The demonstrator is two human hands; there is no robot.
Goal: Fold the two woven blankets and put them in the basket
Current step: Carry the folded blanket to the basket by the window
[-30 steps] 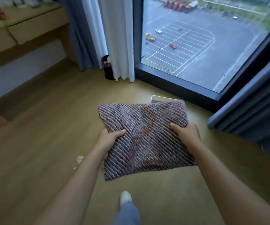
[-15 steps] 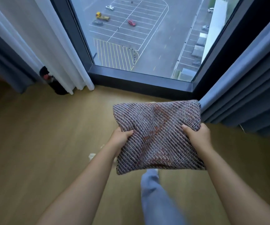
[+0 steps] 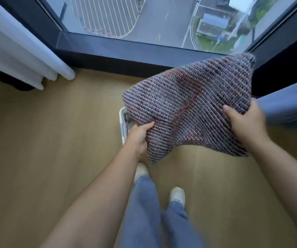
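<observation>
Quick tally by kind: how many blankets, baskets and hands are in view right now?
Blankets: 1, the folded blanket, held in the air.
Baskets: 1, the white basket, mostly hidden under the blanket.
Hands: 2, left hand and right hand, both gripping the blanket.
Total: 4

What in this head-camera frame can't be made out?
- basket: only a white rim sliver shows; the folded blanket, held by left hand and right hand, covers the rest.
- Second blanket: not identifiable.
- Dark object: mostly hidden by the white curtain.
</observation>
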